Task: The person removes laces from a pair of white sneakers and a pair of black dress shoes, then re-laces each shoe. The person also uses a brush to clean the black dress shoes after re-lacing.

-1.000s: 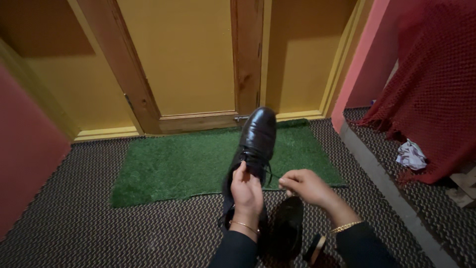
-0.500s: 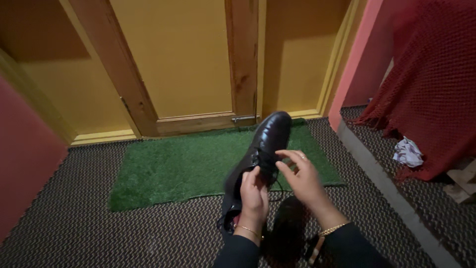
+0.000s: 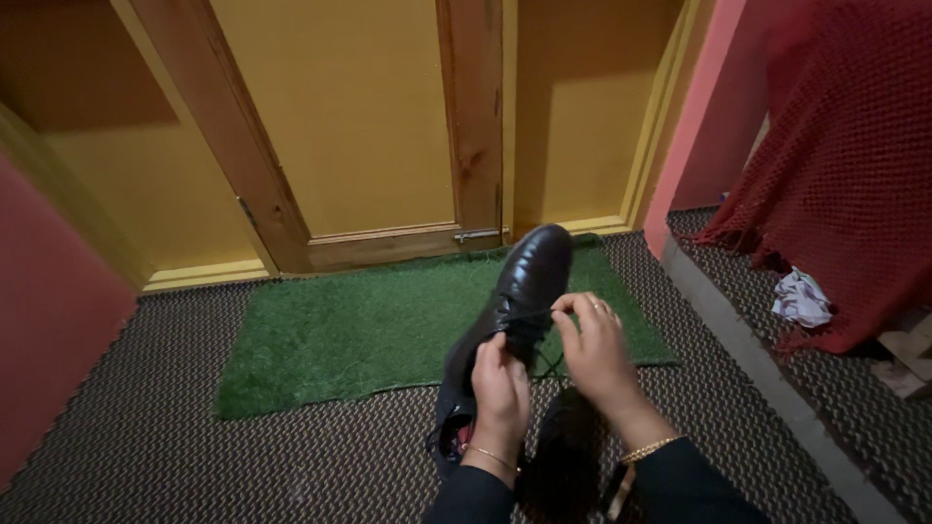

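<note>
- The dark woven floor mat (image 3: 146, 437) covers the floor, and a green turf doormat (image 3: 359, 335) lies across it against the foot of the yellow wooden door (image 3: 359, 116)
- A red knitted cloth (image 3: 835, 165) hangs at the right edge, with a crumpled white rag (image 3: 801, 296) below it
- The black leather lace-up shoe (image 3: 519, 291) is held up off the floor, toe tilted toward the door, above the doormat's near right corner
- A 2nd dark shoe (image 3: 563, 456) sits low between the forearms, blurred
- The left hand (image 3: 500, 383) wraps the shoe's heel end, fingers closed around it
- The right hand (image 3: 594, 342) pinches the thin black lace (image 3: 532, 318), fingers narrow
- Risk, as I judge it: only 1 hand bears the tilted shoe, so a hard tug on the lace could twist it loose or knot the lace
</note>
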